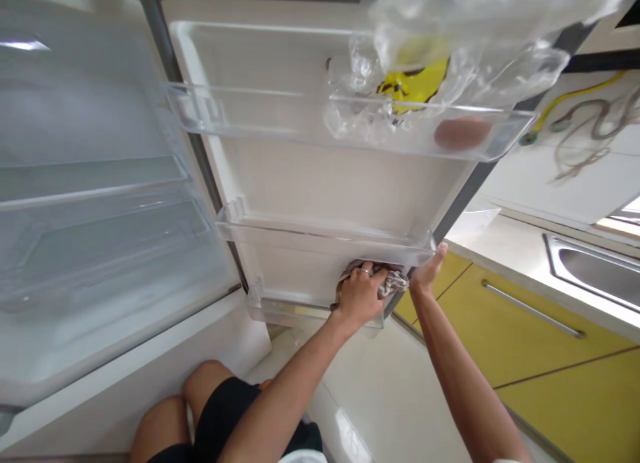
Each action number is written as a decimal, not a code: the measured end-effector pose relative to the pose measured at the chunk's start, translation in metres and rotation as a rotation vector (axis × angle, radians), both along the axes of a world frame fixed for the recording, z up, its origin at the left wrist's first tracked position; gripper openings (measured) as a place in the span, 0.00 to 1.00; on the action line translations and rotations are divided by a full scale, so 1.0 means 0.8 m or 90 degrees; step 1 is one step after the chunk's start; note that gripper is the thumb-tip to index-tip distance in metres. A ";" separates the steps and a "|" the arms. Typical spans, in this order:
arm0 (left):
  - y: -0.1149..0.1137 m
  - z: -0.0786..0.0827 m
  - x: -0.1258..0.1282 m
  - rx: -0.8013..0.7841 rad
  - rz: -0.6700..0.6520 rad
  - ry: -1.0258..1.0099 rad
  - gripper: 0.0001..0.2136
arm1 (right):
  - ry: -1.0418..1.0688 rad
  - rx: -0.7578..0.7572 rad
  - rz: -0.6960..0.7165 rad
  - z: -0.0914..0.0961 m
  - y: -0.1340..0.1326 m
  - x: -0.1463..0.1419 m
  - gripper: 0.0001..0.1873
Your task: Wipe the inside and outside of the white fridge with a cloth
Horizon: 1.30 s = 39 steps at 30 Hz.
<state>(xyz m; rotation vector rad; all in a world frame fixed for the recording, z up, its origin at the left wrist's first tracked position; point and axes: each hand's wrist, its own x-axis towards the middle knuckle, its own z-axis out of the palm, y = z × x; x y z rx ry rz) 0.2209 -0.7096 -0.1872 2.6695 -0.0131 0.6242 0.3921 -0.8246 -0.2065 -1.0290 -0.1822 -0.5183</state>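
I crouch at an open fridge door point(325, 176). My left hand point(357, 295) is closed on a patterned cloth point(395, 281) and presses it inside the lowest door shelf point(285, 310), just under the middle shelf point(300, 240). My right hand point(427, 270) wraps its fingers round the door's right edge beside the cloth. The upper door shelf point(250, 116) holds crumpled clear plastic bags point(380, 110), a yellow packet point(415, 83) and a brown egg point(463, 132).
The fridge's inside with clear shelves point(95, 203) lies to the left. Yellow cabinets point(525, 343) with a bar handle point(533, 308), a steel sink point(595, 266) and a hanging cord point(585, 136) stand to the right. My bare knees point(210, 383) are below, over a white floor point(400, 396).
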 end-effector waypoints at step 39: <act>0.239 -0.025 -0.113 -0.035 0.196 0.071 0.27 | 0.062 0.011 -0.169 0.028 0.017 0.017 0.27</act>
